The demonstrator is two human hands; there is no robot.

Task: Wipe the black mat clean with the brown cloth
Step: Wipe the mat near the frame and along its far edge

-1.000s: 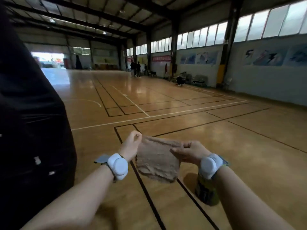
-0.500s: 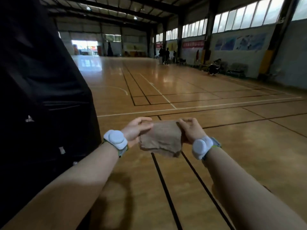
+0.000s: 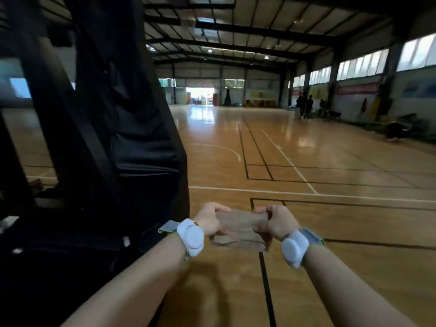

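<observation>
While held mid-air, brown cloth (image 3: 238,230) pinched taut, left hand (image 3: 210,220) & right hand (image 3: 276,223) grip curled tight.

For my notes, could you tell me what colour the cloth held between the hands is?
The cloth is a plain light brown, seen in the head view.

Glossy wooden court floor (image 3: 306,267) with painted lines, black padded structure (image 3: 132,161) on it.

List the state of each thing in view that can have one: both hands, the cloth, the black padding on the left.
left hand: fingers curled, gripping the cloth's left edge.
right hand: fingers curled, gripping the cloth's right edge.
brown cloth: held in the air between both hands, not touching the padding.
black mat: upright at left, untouched.
</observation>
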